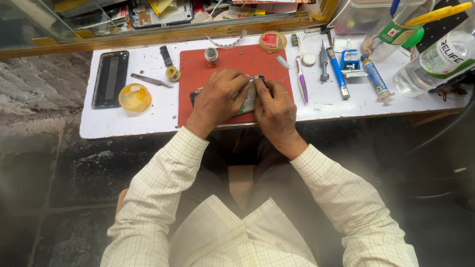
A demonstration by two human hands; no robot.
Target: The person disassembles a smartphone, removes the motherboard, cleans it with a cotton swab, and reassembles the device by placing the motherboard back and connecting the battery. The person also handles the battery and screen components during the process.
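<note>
Both hands, left [217, 96] and right [273, 106], pinch an opened phone [247, 99] over the red mat [237, 62] on the tabletop [148, 123]. It looks light, thin, stiff and fragile; best gripped by the edges.

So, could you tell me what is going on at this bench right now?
A person in a checked shirt sits at a small white table and works on an opened phone lying on a red mat. The left hand presses down on the phone and the right hand grips its right end. A second phone lies face down to the left, beside tweezers and a yellow dish. Screwdrivers, a toothbrush and glue tubes lie to the right.
</note>
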